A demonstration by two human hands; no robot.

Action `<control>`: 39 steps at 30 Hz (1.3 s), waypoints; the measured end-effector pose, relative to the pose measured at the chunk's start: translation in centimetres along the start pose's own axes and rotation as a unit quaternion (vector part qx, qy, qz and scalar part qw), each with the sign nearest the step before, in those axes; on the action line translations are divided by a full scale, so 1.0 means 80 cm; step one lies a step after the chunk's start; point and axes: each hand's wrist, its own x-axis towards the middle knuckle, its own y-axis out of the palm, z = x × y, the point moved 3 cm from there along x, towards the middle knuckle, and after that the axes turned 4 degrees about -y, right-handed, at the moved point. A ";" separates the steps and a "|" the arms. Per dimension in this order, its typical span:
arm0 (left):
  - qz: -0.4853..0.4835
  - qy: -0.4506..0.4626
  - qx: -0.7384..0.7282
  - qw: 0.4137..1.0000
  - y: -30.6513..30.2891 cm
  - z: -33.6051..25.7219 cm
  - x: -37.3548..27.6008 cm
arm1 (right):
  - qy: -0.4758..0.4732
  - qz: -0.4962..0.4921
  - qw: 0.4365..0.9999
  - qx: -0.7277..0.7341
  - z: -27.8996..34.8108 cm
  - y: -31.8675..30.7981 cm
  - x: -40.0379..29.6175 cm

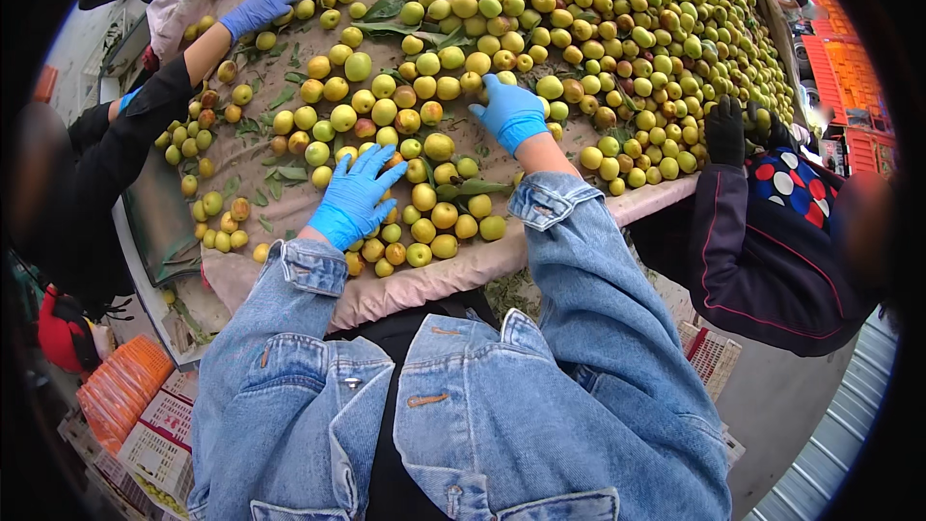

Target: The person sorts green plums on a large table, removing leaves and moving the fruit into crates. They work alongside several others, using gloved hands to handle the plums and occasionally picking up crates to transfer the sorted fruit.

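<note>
Small yellow-green fruits (383,111), many with brown blotches, lie scattered over a cloth-covered sorting table (434,276). My left hand (354,195), in a blue glove, rests palm down on the nearer fruits with its fingers spread. Farther out, my right hand (512,112) wears a matching glove. Its index finger reaches beside a yellow fruit (471,82), and the thumb stands apart from that finger. The other right fingers are curled under, so whatever lies beneath the palm is hidden. Loose green leaves (477,187) lie among the fruits between my hands.
A dense heap of fruits (651,22) covers the far right. At left, a co-worker's purple-gloved hand (262,9) reaches in. Another co-worker's black-gloved hand (725,132) touches fruits at right. A green-lined tray (163,231) adjoins the table; plastic crates (155,449) stand lower left.
</note>
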 end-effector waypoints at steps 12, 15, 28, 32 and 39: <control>0.023 -0.313 0.119 0.942 0.024 0.114 -0.058 | -0.136 0.133 0.970 0.149 -0.039 0.028 -0.096; -0.112 -0.166 0.048 0.978 0.011 0.058 -0.026 | -0.149 0.040 0.978 0.142 0.033 0.014 -0.132; 0.177 -0.133 -0.509 0.832 -0.010 -0.021 -0.118 | -0.259 0.112 0.860 0.425 0.101 0.013 -0.228; 0.141 -0.284 -0.571 0.758 -0.044 0.052 -0.244 | -0.087 0.177 0.919 0.343 0.030 0.018 -0.242; 0.142 -0.472 -0.565 0.661 0.050 0.089 -0.414 | -0.028 -0.095 0.976 0.193 -0.056 0.026 -0.219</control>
